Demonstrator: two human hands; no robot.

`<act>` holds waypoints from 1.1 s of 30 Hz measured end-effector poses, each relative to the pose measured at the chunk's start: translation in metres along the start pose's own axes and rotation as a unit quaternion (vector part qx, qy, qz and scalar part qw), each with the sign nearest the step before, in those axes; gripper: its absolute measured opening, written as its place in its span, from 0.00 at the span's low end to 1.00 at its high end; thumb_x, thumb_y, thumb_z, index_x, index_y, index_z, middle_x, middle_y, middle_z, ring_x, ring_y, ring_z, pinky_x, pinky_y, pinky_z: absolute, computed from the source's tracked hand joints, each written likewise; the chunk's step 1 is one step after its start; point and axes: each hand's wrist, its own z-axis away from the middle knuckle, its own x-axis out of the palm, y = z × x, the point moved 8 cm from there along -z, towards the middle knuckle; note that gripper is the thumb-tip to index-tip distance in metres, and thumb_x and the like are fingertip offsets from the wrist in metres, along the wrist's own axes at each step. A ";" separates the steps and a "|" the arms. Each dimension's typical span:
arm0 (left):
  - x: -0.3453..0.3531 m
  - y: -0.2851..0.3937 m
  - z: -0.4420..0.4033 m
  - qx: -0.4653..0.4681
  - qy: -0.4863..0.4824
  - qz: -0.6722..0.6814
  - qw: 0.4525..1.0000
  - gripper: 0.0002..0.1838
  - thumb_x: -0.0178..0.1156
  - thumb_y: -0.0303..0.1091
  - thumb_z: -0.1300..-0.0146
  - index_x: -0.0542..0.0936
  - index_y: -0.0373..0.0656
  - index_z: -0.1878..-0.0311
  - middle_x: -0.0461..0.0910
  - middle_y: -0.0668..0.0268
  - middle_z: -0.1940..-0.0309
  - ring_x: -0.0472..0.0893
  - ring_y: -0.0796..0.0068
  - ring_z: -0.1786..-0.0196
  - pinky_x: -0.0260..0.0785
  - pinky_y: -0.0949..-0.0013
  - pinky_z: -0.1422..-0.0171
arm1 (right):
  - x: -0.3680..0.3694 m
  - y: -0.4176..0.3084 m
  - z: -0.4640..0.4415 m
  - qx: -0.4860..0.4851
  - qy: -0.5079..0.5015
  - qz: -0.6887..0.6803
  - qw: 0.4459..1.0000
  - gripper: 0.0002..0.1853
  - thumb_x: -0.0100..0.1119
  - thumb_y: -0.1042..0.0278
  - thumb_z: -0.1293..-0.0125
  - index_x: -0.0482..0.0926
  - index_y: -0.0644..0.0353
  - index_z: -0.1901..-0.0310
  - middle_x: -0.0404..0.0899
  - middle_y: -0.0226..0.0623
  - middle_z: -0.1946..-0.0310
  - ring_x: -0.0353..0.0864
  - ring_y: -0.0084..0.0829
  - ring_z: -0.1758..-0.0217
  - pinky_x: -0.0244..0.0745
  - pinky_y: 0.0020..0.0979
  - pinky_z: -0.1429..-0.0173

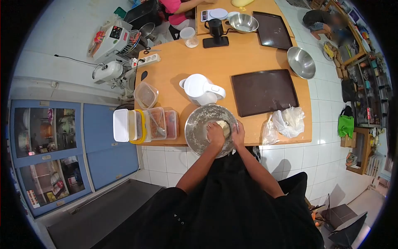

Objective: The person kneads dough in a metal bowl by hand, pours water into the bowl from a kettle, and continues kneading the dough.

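Observation:
A large metal mixing bowl [193, 130] sits at the table's near edge, its inner wall smeared with flour and dough bits. Inside it lies a pale lump of dough [225, 128]. My left hand [215, 133] is down in the bowl, closed and pressed against the dough's left side; its fingertips are partly hidden. My right hand [238, 135] grips the bowl's right rim. Just behind the bowl stands a white electric kettle [199, 88].
Left of the bowl are several plastic food containers [157, 123]. On the right lie a dark baking tray [265, 93] and plastic bags [289, 122]. Farther back are another tray [272, 30], metal bowls [301, 63], a black kettle [214, 28] and a kitchen scale [214, 14]. A person in pink [178, 6] works there.

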 end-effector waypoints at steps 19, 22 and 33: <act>0.031 -0.051 -0.021 0.047 -0.035 0.298 0.953 0.24 0.53 0.49 0.34 0.77 0.39 0.45 0.79 0.40 0.54 0.77 0.38 0.48 0.68 0.47 0.43 | 0.008 0.025 -0.002 0.080 -0.018 -0.132 0.988 0.15 0.51 0.69 0.26 0.75 0.66 0.42 0.77 0.44 0.47 0.75 0.34 0.43 0.68 0.33 0.36; 0.062 -0.069 -0.035 0.011 -0.014 0.349 0.937 0.22 0.53 0.50 0.33 0.79 0.40 0.49 0.80 0.40 0.56 0.78 0.36 0.51 0.69 0.46 0.45 | 0.010 0.020 -0.005 0.071 -0.015 -0.116 0.991 0.15 0.51 0.69 0.26 0.76 0.67 0.43 0.78 0.42 0.49 0.76 0.31 0.44 0.69 0.32 0.37; 0.027 -0.011 0.012 -0.032 0.075 0.219 0.972 0.14 0.57 0.44 0.40 0.74 0.46 0.56 0.81 0.55 0.63 0.81 0.48 0.57 0.67 0.44 0.55 | 0.013 0.027 -0.003 0.105 -0.037 -0.109 0.988 0.15 0.50 0.71 0.26 0.76 0.69 0.43 0.83 0.48 0.53 0.80 0.36 0.48 0.71 0.34 0.40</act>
